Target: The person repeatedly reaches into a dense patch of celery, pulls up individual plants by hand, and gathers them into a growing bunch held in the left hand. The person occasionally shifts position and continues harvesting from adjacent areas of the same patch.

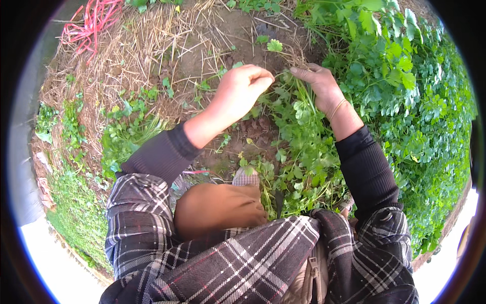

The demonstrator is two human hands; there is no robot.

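Note:
My right hand (322, 90) is closed round a bunch of celery-like greens (305, 112), gripping it near the root end. Thin brown roots (296, 60) stick out beyond the fingers, and the leafy tops hang back toward me. Close by on the left, my left hand (242, 92) is pinched, its fingertips almost at the bunch's stems. Whatever lies in that pinch, if anything, is too small to make out. A small pale-green leaf (275, 45) shows just past both hands.
Dense leafy plants (425, 116) stand along the right. Dry straw (152, 48) covers soil on the left, where pulled greens (129, 137) lie in a heap. Pink-red strips (96, 25) are tangled at the far left. My bent knee (215, 210) and shoe (246, 177) are below my hands.

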